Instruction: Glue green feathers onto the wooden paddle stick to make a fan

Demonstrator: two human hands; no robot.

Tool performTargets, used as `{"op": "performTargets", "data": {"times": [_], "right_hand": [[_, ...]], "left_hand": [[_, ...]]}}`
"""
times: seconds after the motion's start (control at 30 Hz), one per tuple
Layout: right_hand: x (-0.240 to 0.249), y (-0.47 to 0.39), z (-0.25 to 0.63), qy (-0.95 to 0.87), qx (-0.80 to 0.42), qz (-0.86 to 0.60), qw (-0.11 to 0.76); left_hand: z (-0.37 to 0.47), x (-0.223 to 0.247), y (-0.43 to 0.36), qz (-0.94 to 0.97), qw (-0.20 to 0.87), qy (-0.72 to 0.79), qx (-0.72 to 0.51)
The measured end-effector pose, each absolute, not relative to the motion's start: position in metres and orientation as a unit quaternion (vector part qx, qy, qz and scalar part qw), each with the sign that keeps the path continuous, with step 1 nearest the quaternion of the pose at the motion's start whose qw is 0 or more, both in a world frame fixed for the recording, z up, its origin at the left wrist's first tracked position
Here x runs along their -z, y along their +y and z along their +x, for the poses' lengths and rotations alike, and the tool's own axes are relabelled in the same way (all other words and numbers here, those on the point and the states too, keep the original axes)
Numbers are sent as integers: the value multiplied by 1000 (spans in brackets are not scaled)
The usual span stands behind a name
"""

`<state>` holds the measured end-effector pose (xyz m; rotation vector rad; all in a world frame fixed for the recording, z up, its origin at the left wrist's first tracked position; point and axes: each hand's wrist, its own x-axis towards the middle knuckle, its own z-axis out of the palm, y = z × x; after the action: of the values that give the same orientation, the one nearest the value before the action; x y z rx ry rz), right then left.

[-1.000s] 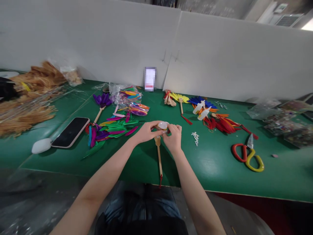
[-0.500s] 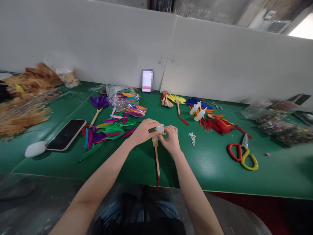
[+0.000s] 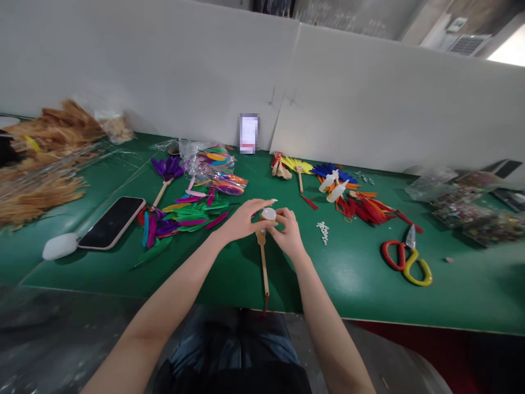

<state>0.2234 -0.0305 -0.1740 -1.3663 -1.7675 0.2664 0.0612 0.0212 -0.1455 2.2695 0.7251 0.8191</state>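
Between my two hands is a small round piece with a white, shiny top (image 3: 268, 214). My left hand (image 3: 243, 220) grips it from the left, thumb low and index finger stretched past its far side. From the right, my right hand (image 3: 287, 230) pinches the same piece with thumb and fingers. Just below it, a wooden stick handle (image 3: 263, 265) lies on the green table, its wider upper end partly under my fingers. A red cord (image 3: 266, 302) hangs from the handle's lower end at the table edge.
Colourful feathers (image 3: 191, 216), a purple feather fan (image 3: 167, 168) and a phone (image 3: 112, 222) lie left. To the right are white beads (image 3: 323, 232), glue bottles (image 3: 337, 191), red feathers (image 3: 371, 209) and scissors (image 3: 406, 262). Another phone (image 3: 248, 133) leans against the white board (image 3: 184, 71).
My left index finger has lifted off the white top, which now shows more fully. Both hands otherwise stay around the piece, and the view has shifted slightly.
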Motion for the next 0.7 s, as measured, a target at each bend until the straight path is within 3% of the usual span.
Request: {"op": "performTargets", "data": {"times": [0.13,0.33,0.7], "right_hand": [[171,-32,223,-696,-101,-565,431],[171,-30,223,-704,-129,-552,428],[163,-27,221,-684,-177,-540,458]], "left_hand": [[63,149,22,859,338,274,-272],[67,148,30,899,260,278,-218],[78,133,26,905,164,290,-263]]}}
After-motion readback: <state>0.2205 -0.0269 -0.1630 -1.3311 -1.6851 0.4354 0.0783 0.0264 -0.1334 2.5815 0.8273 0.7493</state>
